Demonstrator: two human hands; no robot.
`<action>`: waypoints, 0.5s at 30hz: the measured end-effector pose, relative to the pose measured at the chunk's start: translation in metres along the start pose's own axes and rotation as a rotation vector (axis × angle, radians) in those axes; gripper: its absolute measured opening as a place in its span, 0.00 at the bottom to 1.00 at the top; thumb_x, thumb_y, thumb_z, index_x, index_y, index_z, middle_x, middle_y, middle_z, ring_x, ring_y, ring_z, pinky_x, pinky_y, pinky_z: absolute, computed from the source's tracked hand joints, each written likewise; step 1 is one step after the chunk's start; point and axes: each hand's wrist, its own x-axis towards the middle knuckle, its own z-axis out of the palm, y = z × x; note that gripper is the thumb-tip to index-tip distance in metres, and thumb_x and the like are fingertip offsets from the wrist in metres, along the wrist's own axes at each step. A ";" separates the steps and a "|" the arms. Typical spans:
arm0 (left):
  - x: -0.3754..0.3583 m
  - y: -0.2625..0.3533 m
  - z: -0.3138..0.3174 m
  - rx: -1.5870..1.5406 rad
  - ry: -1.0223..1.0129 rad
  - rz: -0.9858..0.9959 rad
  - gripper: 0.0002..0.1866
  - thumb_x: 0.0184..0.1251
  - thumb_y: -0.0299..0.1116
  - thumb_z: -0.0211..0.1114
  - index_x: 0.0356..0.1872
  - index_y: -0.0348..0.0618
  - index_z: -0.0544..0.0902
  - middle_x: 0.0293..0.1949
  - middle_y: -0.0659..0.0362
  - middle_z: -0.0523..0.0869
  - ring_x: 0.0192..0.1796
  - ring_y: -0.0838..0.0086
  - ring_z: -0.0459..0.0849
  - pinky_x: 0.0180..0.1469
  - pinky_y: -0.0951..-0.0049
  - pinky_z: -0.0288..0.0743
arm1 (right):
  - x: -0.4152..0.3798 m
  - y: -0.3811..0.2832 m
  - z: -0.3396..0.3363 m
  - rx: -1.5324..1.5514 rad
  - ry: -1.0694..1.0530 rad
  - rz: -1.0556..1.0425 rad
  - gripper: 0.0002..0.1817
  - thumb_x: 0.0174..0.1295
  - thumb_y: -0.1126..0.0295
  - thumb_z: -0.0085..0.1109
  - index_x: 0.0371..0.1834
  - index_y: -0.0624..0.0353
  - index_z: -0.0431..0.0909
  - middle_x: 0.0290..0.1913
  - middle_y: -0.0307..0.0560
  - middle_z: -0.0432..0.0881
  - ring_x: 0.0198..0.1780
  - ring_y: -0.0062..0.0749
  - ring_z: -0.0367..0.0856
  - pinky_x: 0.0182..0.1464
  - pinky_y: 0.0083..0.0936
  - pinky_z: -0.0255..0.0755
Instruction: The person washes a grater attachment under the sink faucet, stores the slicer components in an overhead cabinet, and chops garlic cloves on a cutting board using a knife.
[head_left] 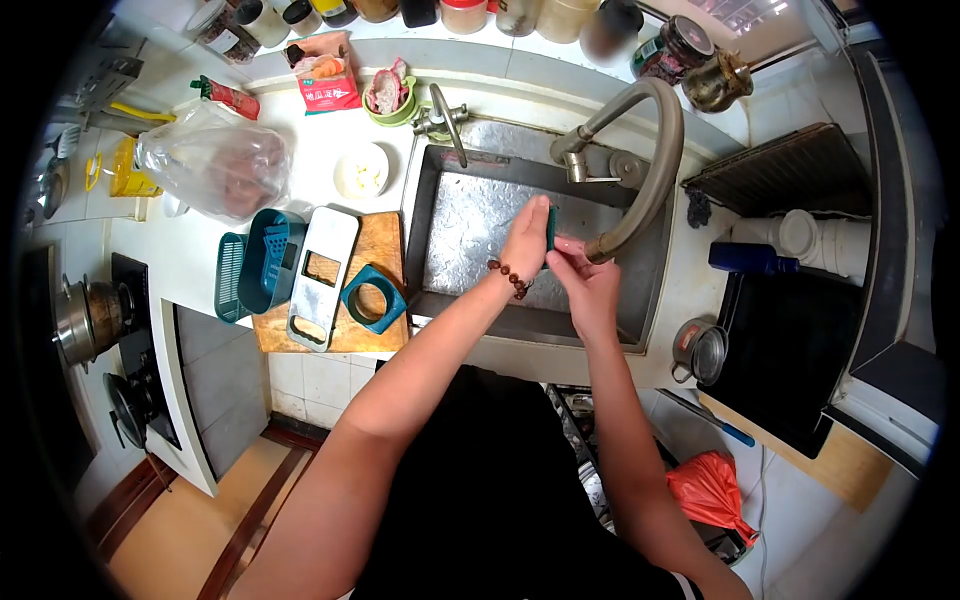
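Teal piece (551, 230): located over the sink (465, 225), about midway between its left and right edges, just beside the spout (672, 130). My left hand (524, 245) holds it, fingers pressed together; my right hand (587, 288) is at its lower end, but I cannot tell whether it is pinching. Step in hand, as I judge: rinsing. Next move calls for turning each face toward the outlet, grip maintained.

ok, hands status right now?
Left hand: closed, holding a teal piece.
Right hand: partly curled beside the piece; whether it grips can't be told.
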 end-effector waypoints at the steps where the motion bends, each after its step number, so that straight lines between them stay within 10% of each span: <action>1: 0.002 -0.003 0.001 -0.003 0.000 0.000 0.19 0.89 0.47 0.46 0.43 0.43 0.76 0.30 0.68 0.72 0.33 0.84 0.70 0.35 0.79 0.68 | -0.003 -0.001 0.002 0.047 -0.003 0.005 0.08 0.68 0.73 0.70 0.42 0.70 0.87 0.37 0.41 0.89 0.39 0.21 0.84 0.43 0.20 0.76; 6: 0.009 -0.019 0.004 0.023 -0.076 -0.002 0.15 0.88 0.42 0.50 0.50 0.40 0.78 0.37 0.61 0.80 0.40 0.78 0.76 0.47 0.72 0.74 | 0.009 0.028 -0.032 -0.125 0.127 0.019 0.07 0.70 0.75 0.67 0.46 0.69 0.86 0.42 0.42 0.88 0.40 0.20 0.83 0.45 0.20 0.77; 15: -0.009 0.031 -0.008 0.021 -0.243 -0.196 0.21 0.72 0.25 0.71 0.63 0.39 0.79 0.42 0.64 0.88 0.34 0.86 0.82 0.36 0.81 0.80 | 0.023 0.017 -0.048 0.204 0.143 0.133 0.05 0.69 0.76 0.66 0.45 0.64 0.87 0.40 0.40 0.89 0.37 0.16 0.81 0.39 0.17 0.71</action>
